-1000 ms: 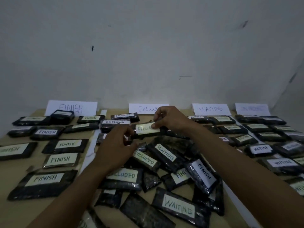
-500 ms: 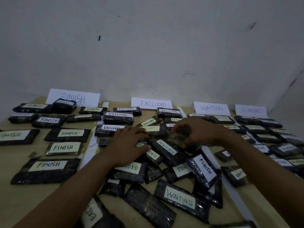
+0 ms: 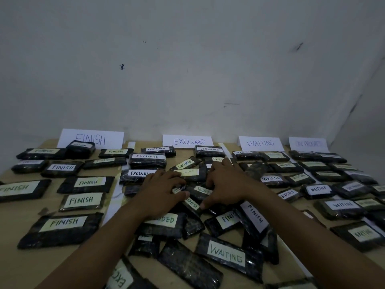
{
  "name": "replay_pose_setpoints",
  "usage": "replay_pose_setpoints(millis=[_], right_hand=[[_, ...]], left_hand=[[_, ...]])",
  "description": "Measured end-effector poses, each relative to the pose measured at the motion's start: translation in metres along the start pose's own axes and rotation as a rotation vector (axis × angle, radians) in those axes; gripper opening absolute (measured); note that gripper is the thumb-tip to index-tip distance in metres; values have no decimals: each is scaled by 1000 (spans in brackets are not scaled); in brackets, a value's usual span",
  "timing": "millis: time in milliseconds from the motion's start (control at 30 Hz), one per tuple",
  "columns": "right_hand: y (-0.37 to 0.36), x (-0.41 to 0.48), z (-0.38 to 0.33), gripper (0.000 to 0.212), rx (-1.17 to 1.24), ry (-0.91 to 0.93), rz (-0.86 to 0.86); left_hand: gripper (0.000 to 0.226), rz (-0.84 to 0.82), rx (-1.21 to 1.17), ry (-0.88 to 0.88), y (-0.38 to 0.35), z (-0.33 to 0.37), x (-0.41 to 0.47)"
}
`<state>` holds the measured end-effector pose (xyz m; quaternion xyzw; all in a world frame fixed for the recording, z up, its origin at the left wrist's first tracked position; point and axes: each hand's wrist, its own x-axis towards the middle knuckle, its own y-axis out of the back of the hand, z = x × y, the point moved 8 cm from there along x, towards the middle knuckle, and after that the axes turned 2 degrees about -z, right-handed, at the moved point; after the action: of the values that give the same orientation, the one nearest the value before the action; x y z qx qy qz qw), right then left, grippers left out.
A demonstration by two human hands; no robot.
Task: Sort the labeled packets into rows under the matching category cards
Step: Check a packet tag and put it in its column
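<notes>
**Bench** [image 3: 12, 265]: 4 cards are stood along the far edge: FINISH card [image 3: 91, 138], EXCLUDED card [image 3: 188, 141], WAITING card [image 3: 260, 143], ON PROGRESS card [image 3: 308, 144].

**Change recorded:** the yellow-labelled EXCLUDED packet [image 3: 188, 173], pinched in the right hand 1 second ago, is now laid flat among the rows under the EXCLUDED card, just beyond both hands, and is let go.

**Left hand** [image 3: 162, 188]: it is lowered palm-down at the bench's centre. The fingers are spread and laid on the far end of the unsorted heap [image 3: 227, 255]. No packet is seen enclosed.

**Right hand** [image 3: 225, 184]: it is likewise brought down. The fingers are spread over the packets, and the thumb is set beside a WAITING packet [image 3: 200, 190] lying between the 2 hands.

**Unsorted heap:** FINISH, WAITING and EXCLUDED labels are mixed and overlapped, from the centre to the near edge.

**Meaning for the task:** 1 placement is judged complete and the next selection is judged begun. The WAITING packet is the likely candidate, to be carried towards the right side. Much of the heap is judged left to sort.
</notes>
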<state>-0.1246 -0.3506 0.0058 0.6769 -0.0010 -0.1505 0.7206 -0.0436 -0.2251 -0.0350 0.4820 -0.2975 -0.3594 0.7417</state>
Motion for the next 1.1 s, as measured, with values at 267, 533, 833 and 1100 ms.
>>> replay_pose_setpoints(millis=[267,533,833,1100], right_hand=[[26,-32,23,57,670,3,276],[32,-82,46,71,1130,130,586],[33,-83,15,77,1173,308,485],[28,-53,-34,64,1351,322,536]], left_hand=[[58,22,-40,-3,3,0,-1],[17,246,-222,-111,33,20,-5],[36,70,-1066,-199,66,61,-26],[11,413,-1068,-17,100,26,-65]])
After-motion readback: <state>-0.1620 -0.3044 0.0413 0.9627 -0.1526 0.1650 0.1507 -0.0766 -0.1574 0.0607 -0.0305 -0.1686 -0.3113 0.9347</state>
